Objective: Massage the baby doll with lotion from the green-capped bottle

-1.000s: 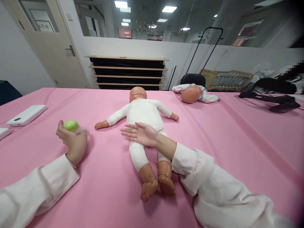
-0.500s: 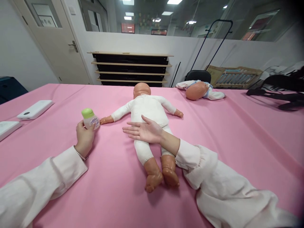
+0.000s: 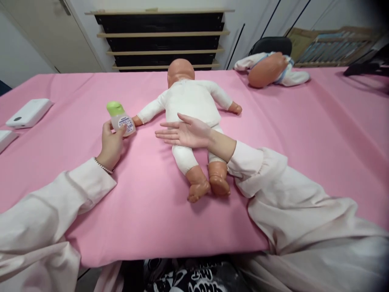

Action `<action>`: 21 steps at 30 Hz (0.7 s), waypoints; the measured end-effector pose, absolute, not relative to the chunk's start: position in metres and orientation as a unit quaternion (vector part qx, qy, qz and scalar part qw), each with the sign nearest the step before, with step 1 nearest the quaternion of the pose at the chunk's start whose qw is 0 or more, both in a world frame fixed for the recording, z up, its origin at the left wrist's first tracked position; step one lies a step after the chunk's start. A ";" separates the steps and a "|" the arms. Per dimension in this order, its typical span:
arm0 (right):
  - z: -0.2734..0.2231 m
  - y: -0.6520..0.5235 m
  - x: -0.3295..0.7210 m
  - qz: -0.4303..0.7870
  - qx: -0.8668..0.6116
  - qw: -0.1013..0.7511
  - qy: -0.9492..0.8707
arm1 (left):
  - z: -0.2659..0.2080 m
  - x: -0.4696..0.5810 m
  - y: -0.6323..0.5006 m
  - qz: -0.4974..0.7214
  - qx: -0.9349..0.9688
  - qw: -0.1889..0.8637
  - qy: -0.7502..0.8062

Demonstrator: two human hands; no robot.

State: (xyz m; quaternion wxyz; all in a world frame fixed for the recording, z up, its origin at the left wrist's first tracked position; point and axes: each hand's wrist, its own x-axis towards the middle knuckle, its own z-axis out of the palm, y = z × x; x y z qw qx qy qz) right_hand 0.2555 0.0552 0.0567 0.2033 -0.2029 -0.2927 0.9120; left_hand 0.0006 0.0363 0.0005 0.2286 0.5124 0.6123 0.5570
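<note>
Left hand [image 3: 112, 142] grips a bottle [image 3: 120, 122]; right hand [image 3: 191, 133] is open, palm showing.
The left thumb and fingers are clamped on the lower part of the bottle, which leans a little, green cap [image 3: 115, 108] at the top. It is just beside one hand of the doll [image 3: 193, 97]; I cannot tell if they touch. The right fingers are straight, over the doll's hips. The doll lies on the pink cloth [image 3: 146, 211], feet toward the person. Near the far edge lies a second doll [image 3: 264, 71]; at the left are two white boxes [image 3: 30, 114].
</note>
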 end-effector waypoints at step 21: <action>0.057 0.054 0.256 0.905 -0.192 0.200 -0.323 | 0.007 0.008 0.036 0.532 0.545 0.254 0.597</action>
